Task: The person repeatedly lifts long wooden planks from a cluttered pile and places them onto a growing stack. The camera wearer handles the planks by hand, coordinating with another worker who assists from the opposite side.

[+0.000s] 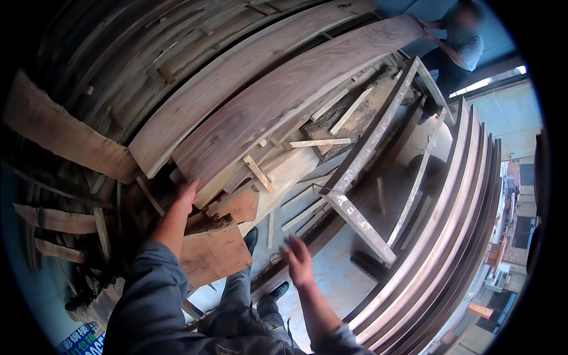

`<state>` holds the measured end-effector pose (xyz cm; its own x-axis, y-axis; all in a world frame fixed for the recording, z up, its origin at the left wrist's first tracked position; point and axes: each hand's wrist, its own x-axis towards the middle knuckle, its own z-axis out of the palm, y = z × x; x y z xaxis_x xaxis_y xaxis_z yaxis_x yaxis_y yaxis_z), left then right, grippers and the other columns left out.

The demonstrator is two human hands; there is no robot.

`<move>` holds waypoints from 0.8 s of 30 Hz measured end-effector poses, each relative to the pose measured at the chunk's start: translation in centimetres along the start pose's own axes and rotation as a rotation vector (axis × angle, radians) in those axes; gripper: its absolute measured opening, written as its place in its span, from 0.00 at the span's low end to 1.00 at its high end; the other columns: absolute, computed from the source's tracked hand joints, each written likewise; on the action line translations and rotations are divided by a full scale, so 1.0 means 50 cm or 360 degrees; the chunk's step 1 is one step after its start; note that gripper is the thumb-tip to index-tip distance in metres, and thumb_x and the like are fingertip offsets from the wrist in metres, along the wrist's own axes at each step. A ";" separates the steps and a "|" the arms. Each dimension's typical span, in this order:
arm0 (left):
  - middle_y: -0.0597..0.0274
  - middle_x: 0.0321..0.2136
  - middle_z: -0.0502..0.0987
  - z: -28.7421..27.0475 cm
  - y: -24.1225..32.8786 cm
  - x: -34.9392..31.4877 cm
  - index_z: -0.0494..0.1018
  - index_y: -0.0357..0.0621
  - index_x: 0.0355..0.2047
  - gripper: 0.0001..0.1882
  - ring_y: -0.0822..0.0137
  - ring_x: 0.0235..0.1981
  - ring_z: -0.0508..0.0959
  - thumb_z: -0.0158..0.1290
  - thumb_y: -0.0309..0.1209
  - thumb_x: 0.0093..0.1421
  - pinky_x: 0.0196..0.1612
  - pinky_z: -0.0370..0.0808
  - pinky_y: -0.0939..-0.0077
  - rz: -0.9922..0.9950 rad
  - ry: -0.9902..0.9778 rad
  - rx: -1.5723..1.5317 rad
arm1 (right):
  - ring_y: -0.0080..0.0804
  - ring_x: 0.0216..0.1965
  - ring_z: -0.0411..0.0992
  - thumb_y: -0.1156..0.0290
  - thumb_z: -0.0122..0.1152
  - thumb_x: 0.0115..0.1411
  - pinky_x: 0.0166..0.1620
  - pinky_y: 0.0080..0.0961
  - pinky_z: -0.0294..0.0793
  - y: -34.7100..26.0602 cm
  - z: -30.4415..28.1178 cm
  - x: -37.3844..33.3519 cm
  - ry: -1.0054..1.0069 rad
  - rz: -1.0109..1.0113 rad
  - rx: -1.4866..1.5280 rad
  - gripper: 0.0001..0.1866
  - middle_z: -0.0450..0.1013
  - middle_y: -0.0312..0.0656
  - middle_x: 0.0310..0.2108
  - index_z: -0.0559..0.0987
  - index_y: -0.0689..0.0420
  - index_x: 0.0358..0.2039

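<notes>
My left hand (188,196) grips the near end of a long brown wooden plank (284,94), which slants away to the upper right; the fingers are partly hidden at its edge. At the far end, another person (464,44) has their hands on the same plank. My right hand (297,260) is raised over the floor, apart from the plank, its fingers loosely spread and holding nothing. Beside the held plank lies a second long plank (231,65). Short reddish wood slabs (214,255) stand between my left forearm and my legs.
A paint-spotted rectangular frame (360,228) stands right of centre. Long boards (435,222) are stacked along the right. Thin wood strips (319,143) lie on bark-edged slabs (358,115). More rough slabs (71,127) are piled at the left.
</notes>
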<state>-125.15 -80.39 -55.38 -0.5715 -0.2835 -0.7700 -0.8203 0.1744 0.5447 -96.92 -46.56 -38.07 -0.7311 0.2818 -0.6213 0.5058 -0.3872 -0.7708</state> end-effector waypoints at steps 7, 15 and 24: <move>0.56 0.63 0.69 -0.015 0.046 -0.046 0.66 0.42 0.64 0.36 0.57 0.61 0.69 0.60 0.50 0.62 0.59 0.70 0.54 -0.0178 -0.0174 -0.0133 | 0.45 0.62 0.66 0.52 0.66 0.63 0.60 0.42 0.69 -0.072 0.273 0.433 -0.0071 0.0156 0.0349 0.48 0.62 0.53 0.66 0.54 0.69 0.71; 0.64 0.41 0.72 -0.059 0.041 -0.053 0.75 0.48 0.49 0.24 0.67 0.40 0.71 0.63 0.49 0.60 0.46 0.74 0.67 -0.0126 -0.0206 -0.0348 | 0.42 0.57 0.69 0.46 0.73 0.58 0.59 0.43 0.70 0.063 0.479 0.600 -0.0216 0.0397 0.0462 0.44 0.68 0.44 0.60 0.66 0.60 0.66; 0.53 0.56 0.75 -0.138 0.071 -0.224 0.68 0.33 0.61 0.29 0.66 0.57 0.73 0.57 0.42 0.67 0.60 0.68 0.72 0.0432 -0.0001 -0.0481 | 0.42 0.59 0.71 0.49 0.71 0.60 0.58 0.43 0.75 -0.001 0.561 0.528 0.0191 0.0521 0.0503 0.38 0.72 0.42 0.60 0.70 0.59 0.63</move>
<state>-121.53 -83.09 -42.52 -0.7665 -0.2647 -0.5851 -0.5969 -0.0426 0.8012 -129.11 -63.73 -50.50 -0.4889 0.1928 -0.8508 0.5231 -0.7156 -0.4628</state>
